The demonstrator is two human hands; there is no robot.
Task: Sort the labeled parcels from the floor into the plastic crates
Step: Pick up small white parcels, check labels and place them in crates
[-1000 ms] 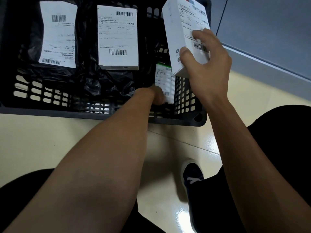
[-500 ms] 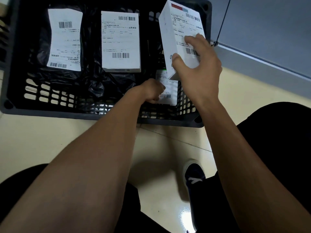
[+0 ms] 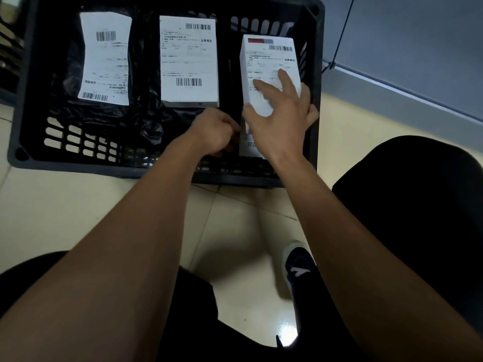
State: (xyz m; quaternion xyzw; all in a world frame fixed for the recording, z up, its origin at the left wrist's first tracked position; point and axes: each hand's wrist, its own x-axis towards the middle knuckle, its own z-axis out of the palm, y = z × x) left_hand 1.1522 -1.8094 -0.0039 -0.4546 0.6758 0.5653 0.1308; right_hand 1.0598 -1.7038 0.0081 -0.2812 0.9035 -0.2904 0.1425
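A black plastic crate (image 3: 104,165) stands on the floor in front of me. Inside lie a black bag parcel with a white label (image 3: 104,58) at the left and a flat white labeled box (image 3: 188,61) in the middle. My right hand (image 3: 282,121) grips a taller white labeled box (image 3: 261,64) low inside the crate's right end, fingers spread over its top and thumb on its left edge. Under that box stands a small labeled parcel (image 3: 249,148), mostly hidden. My left hand (image 3: 211,131) is curled at this parcel's left edge and holds it.
The crate's right wall sits close to a grey wall base (image 3: 392,82), with a thin dark cable (image 3: 342,30) running down it. My knees and one dark shoe (image 3: 298,265) are on the pale tiled floor just before the crate.
My right hand has brought the white box down from above the crate's right rim into the crate and laid it flatter. My left hand stayed at the small parcel.
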